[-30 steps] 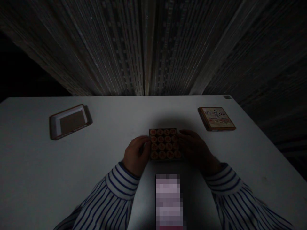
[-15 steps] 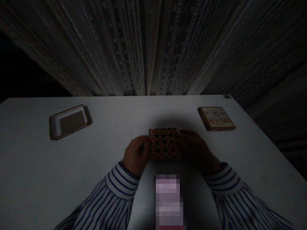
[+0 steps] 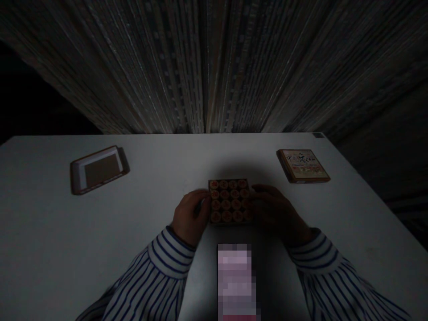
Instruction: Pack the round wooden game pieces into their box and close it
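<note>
A small box (image 3: 230, 224) filled with rows of round wooden pieces (image 3: 225, 204) with red characters lies in front of me. My left hand (image 3: 191, 217) is closed against its left side, thumb and fingers at the edge. My right hand (image 3: 279, 212) is at the right side, its fingers stretched toward the pieces in the right column. The dim light hides its lower fingers, and contact there is hard to make out. Both hands come out of striped sleeves.
On the white table (image 3: 157, 165), an open box lid (image 3: 100, 170) lies at the left, its inside facing up. A flat printed box (image 3: 303, 165) sits at the right. A blurred-out upright object (image 3: 234, 281) is near the front edge. Patterned curtains (image 3: 214, 67) hang behind.
My right hand's fingers have shifted slightly to the right, showing more of the right column of pieces. My left hand stays at the box's left side.
</note>
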`<control>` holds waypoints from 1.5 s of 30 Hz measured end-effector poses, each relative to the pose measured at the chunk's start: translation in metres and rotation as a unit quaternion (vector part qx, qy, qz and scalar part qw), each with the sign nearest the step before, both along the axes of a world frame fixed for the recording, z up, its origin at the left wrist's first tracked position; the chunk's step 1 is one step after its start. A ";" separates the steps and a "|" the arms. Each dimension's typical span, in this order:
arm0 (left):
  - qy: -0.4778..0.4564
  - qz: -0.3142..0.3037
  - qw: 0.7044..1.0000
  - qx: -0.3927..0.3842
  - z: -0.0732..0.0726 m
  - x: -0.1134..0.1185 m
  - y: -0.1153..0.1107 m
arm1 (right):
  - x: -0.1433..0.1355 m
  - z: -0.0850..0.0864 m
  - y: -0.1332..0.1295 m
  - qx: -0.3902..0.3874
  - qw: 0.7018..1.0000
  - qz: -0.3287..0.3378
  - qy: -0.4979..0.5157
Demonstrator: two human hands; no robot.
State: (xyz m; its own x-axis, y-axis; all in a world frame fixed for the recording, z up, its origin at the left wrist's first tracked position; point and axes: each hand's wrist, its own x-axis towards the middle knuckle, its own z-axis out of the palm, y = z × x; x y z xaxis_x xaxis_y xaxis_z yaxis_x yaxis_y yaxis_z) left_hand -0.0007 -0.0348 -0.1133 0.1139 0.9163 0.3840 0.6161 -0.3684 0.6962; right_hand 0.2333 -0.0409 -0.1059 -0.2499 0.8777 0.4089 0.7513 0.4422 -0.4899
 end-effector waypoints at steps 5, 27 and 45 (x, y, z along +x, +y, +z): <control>0.001 0.001 1.000 0.013 0.000 -0.001 0.001 | 0.000 -0.001 0.000 -0.006 1.000 -0.002 -0.007; 0.044 -0.212 0.975 -0.043 0.003 -0.020 0.007 | -0.008 0.018 -0.007 -0.172 0.982 -0.044 0.062; 0.116 -0.174 0.978 0.012 -0.001 -0.021 0.009 | -0.009 0.017 -0.007 -0.208 0.974 -0.028 0.090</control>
State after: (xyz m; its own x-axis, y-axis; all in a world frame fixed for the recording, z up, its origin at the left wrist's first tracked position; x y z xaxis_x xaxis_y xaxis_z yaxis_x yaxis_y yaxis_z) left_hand -0.0217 -0.0257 -0.1145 0.5040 0.7976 0.3313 0.5909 -0.5982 0.5413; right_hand 0.2243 -0.0476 -0.0888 -0.1544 0.9868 0.0481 0.6544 0.1386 -0.7433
